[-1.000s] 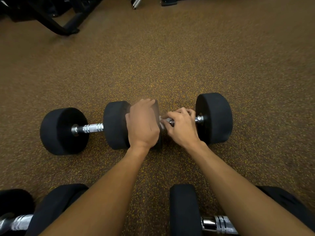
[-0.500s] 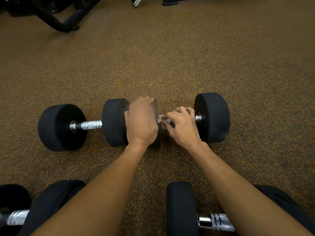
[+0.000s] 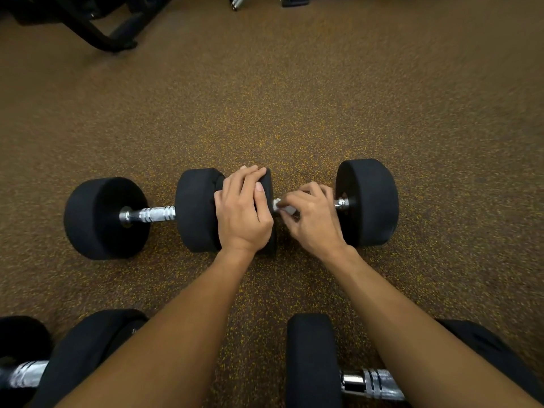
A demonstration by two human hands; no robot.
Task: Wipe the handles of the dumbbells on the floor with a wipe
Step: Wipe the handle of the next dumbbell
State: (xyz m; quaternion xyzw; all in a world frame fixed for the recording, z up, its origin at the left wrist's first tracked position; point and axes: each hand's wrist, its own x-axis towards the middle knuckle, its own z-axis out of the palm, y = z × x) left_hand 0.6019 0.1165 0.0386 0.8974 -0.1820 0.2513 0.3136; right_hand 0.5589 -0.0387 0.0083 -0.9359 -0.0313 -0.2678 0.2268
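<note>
Two black dumbbells lie end to end on the speckled brown floor. The right dumbbell [image 3: 368, 201] has my left hand [image 3: 243, 212] laid over its left weight, fingers curled on top. My right hand [image 3: 313, 219] is closed around its chrome handle with a small white wipe [image 3: 284, 208] pinched against the metal; most of the handle is hidden under the hand. The left dumbbell [image 3: 106, 217] lies untouched, its chrome handle [image 3: 150, 214] bare.
Two more dumbbells lie close to me: one at the bottom left [image 3: 26, 375], one at the bottom right [image 3: 315, 363] under my forearms. A black machine frame [image 3: 100, 28] stands at the top left. Open floor stretches beyond the dumbbells.
My right hand has shifted slightly along the handle with the wipe. My left hand stays on the weight. The view has hardly moved.
</note>
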